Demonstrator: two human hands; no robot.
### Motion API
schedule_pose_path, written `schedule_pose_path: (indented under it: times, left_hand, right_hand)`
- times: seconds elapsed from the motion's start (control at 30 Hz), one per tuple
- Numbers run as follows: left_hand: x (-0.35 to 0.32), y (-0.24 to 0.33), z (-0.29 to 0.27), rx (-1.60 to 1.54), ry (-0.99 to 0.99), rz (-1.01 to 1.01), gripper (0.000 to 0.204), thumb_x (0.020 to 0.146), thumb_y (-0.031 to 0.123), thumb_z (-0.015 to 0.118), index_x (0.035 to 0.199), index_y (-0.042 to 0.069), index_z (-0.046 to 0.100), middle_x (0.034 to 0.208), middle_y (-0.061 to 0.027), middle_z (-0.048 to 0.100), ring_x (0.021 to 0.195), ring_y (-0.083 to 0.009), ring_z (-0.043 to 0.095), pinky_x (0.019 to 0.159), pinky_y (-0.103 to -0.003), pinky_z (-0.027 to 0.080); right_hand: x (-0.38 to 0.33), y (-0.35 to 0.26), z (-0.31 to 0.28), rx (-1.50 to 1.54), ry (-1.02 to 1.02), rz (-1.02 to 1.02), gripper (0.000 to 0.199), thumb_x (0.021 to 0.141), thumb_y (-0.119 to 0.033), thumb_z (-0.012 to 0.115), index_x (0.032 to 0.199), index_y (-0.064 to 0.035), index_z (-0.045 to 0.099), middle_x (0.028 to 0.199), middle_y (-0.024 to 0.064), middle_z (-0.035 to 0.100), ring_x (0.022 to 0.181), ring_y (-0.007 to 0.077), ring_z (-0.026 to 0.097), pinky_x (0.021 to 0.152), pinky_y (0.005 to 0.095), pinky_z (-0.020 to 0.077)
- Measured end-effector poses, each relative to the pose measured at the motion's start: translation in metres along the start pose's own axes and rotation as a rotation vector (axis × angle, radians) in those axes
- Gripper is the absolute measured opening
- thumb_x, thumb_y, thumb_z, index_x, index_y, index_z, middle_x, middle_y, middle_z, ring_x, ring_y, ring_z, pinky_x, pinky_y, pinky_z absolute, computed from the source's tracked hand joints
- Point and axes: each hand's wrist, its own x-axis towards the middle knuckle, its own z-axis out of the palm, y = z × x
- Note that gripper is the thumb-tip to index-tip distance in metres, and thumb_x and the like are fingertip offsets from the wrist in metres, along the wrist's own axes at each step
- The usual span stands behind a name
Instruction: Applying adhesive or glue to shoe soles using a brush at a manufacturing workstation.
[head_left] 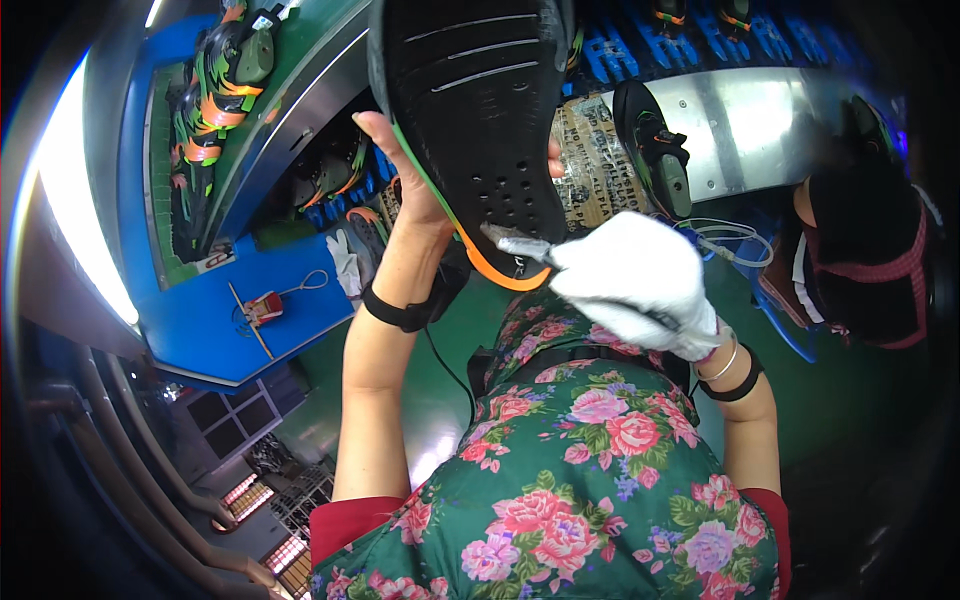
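My bare left hand (415, 185) grips a large black shoe sole (480, 120) with a green and orange rim, holding it up in front of me. The thumb is at the left edge, and a fingertip shows past the right edge. Round pits and curved ridges mark the face of the sole. My right hand (640, 285), in a white glove, is closed around a small brush-like tool (518, 244). The tool's pale, dark-ended tip lies over the orange-rimmed end of the sole. Whether it touches the surface is hard to tell.
A black shoe (652, 150) stands beside a taped cardboard piece (590, 180) on the metal surface. More shoes (220, 100) lie on a green belt at left. A blue table (190, 335) bears a red tool (264, 308) and a white glove (345, 262). Another person (860, 250) is at right.
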Motion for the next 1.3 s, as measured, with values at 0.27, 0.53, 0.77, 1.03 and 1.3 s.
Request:
schedule_pose_path:
  times: [0.27, 0.53, 0.77, 1.03, 1.3]
  left_hand:
    - [-0.01, -0.007, -0.004, -0.097, 0.06, -0.284, 0.139, 0.064, 0.105, 0.024, 0.145, -0.005, 0.049, 0.112, -0.0301, 0.069, 0.09, -0.0381, 0.076, 0.078, -0.047, 0.065]
    - [-0.019, -0.008, -0.009, -0.195, 0.212, -0.435, 0.125, 0.075, 0.099, 0.025, 0.148, 0.001, 0.049, 0.115, -0.0262, 0.07, 0.09, -0.0402, 0.074, 0.078, -0.051, 0.064]
    - [-0.03, -0.014, -0.014, -0.163, 0.308, -0.42, 0.11, 0.085, 0.093, 0.025, 0.154, 0.01, 0.043, 0.128, -0.0201, 0.067, 0.088, -0.0398, 0.074, 0.076, -0.056, 0.063]
    - [-0.059, -0.074, 0.01, -0.4, 0.505, -0.143, 0.058, 0.112, 0.046, 0.032, 0.141, 0.002, 0.056, 0.129, -0.0159, 0.068, 0.112, -0.0283, 0.07, 0.102, -0.044, 0.057]
    - [-0.093, -0.106, 0.017, 0.04, 0.385, -0.09, 0.043, 0.108, 0.024, 0.054, 0.146, 0.004, 0.05, 0.144, -0.0169, 0.057, 0.125, -0.031, 0.062, 0.104, -0.055, 0.055]
  right_hand:
    - [0.012, 0.003, -0.013, 0.293, -0.124, 0.113, 0.021, 0.073, -0.006, 0.083, 0.094, -0.0096, 0.082, 0.098, 0.011, 0.079, 0.085, 0.0293, 0.075, 0.076, 0.0374, 0.0577]
    - [0.027, 0.011, -0.018, 0.493, -0.431, 0.099, 0.023, 0.08, -0.007, 0.081, 0.103, -0.0142, 0.08, 0.103, 0.0056, 0.078, 0.091, 0.0267, 0.073, 0.09, 0.0404, 0.055]
    - [0.035, 0.013, -0.017, 0.541, -0.398, 0.441, 0.016, 0.078, -0.007, 0.086, 0.093, -0.0029, 0.081, 0.094, 0.0108, 0.079, 0.089, 0.0232, 0.076, 0.086, 0.0364, 0.0585]
    - [0.041, 0.007, -0.024, 0.031, 0.09, 0.462, 0.016, 0.078, -0.001, 0.082, 0.095, -0.0016, 0.081, 0.095, 0.0118, 0.079, 0.088, 0.0208, 0.074, 0.082, 0.0338, 0.0575]
    - [0.037, -0.013, -0.028, -0.194, -0.094, 0.132, 0.019, 0.075, -0.001, 0.084, 0.092, -0.0088, 0.08, 0.092, 0.0078, 0.078, 0.086, 0.0224, 0.074, 0.08, 0.0347, 0.058]
